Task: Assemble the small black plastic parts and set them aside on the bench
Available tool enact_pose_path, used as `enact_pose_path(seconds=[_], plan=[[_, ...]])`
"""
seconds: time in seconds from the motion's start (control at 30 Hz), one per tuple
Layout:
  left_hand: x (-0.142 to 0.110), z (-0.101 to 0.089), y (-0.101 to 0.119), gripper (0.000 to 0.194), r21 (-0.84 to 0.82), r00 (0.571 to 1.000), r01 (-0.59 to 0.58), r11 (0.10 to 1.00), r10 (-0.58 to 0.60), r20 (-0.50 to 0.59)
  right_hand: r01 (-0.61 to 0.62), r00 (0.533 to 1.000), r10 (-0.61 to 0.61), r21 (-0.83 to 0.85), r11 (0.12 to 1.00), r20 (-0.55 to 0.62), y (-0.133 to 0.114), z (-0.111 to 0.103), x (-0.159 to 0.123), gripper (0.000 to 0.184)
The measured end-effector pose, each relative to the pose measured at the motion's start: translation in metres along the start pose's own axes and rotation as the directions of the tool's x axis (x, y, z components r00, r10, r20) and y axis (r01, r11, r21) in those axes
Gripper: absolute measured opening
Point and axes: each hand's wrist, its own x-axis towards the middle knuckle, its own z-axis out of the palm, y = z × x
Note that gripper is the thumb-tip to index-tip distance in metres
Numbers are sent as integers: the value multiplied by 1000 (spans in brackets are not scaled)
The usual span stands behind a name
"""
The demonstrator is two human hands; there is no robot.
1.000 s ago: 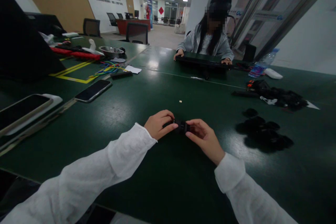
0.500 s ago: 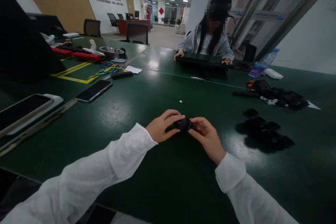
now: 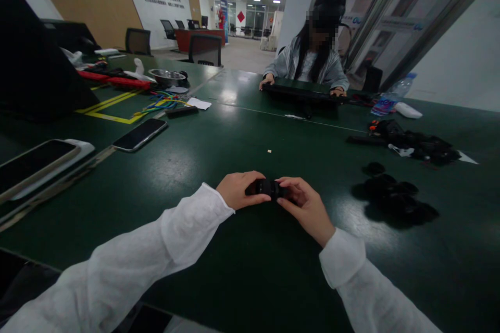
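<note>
Between my two hands is a small black rounded part, held just above the green table. My left hand grips its left end, thumb on the near side and fingers over the far side. At the right end, the thumb and fingers of my right hand pinch it. Whether it is one piece or two pieces pressed together, I cannot tell. A tiny pale chip lies on the table beyond my hands.
Right of my hands sit several black round parts, with a pile of black pieces behind them. Phones lie at the left. Across the table a person holds a wide black panel. A bottle lies far right.
The black part has turned in my hands, and its left side now shows a ridged edge. My left fingers have shifted slightly down and away from its top.
</note>
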Motion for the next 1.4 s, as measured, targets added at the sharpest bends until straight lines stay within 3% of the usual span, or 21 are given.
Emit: enact_pose_path(seconds=[0.17,0.4,0.5,0.7,0.9,1.17,1.27,1.4], plan=[[-2,-2,1,40,-14,998,56,998,-56,8,-10,1000,10,-8,1000,17,-2,1,-1,23],[-2,-6,4,52,-151,999,-37,988,42,34,-109,989,119,101,989,-92,-5,1,0,24],[-2,-4,3,43,-136,999,-33,990,37,27,-130,988,137,93,987,-72,-6,-1,-1,23],[-1,0,-1,48,-83,1000,25,996,-24,17,-97,995,98,58,994,-31,-6,-1,-1,23],[0,-3,-1,44,-9,999,-28,1000,28,-32,-21,999,21,0,1000,49,-6,2,-3,22],[0,-1,-3,40,-46,997,-25,999,22,-81,-64,997,63,37,997,46,-8,1,-2,21],[1,-1,-3,30,-110,991,-28,994,12,-137,-96,995,96,68,993,10,-8,0,-1,20],[0,0,0,20,-316,979,-68,946,2,-203,-122,991,126,100,987,-33,-3,0,0,22]])
